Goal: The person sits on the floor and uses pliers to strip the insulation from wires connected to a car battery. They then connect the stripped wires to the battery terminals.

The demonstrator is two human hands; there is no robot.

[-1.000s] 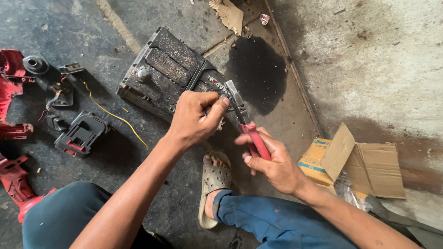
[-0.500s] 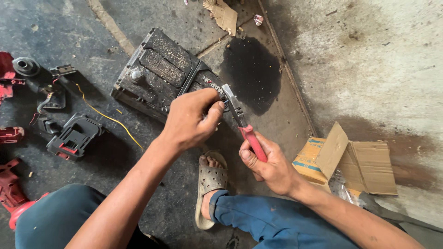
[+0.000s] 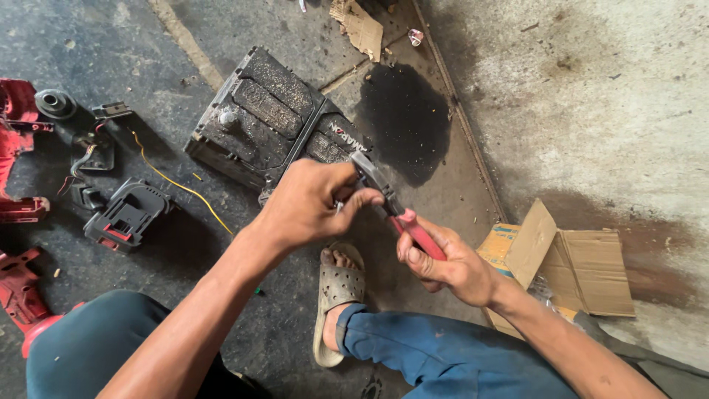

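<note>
While right hand keeps gripping red pliers, left hand stays pinched on a small part at their tip, over battery; barely changed.

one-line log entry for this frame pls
left hand: pinching small part at pliers' jaws | right hand: gripping red-handled pliers | behind: car battery on floor | right: cardboard box

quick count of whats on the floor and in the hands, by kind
pliers: 1, in the right hand
small part pinched by the left hand: 1
car battery: 1
black tool battery pack: 1
red tool pieces: about 3
yellow wire: 1
cardboard box: 1
cardboard scrap: 1
sandal: 1
total: about 11
</note>
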